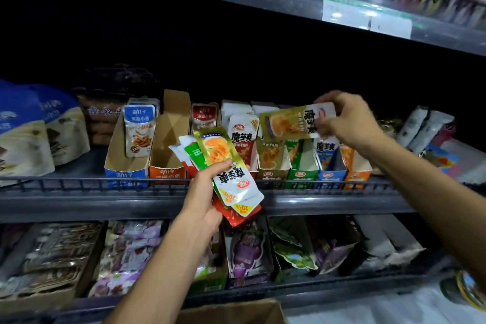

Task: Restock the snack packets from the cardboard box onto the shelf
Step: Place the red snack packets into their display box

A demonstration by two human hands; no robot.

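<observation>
While the left hand (pixel 207 192) grips a fanned stack of snack packets (pixel 226 173), the right hand (pixel 347 118) pinches one gold packet (pixel 294 121) above the shelf (pixel 328 202) trays.
Only a corner of the cardboard box (pixel 236 310) shows at the bottom edge; the shelf's back is too dark to read.

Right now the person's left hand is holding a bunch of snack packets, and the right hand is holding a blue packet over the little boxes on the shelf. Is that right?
Almost. The head view shows the packet in the right hand is gold, not blue. The rest is right: the left hand holds a bunch of snack packets, and the right hand holds its packet over the little boxes on the shelf.
</observation>
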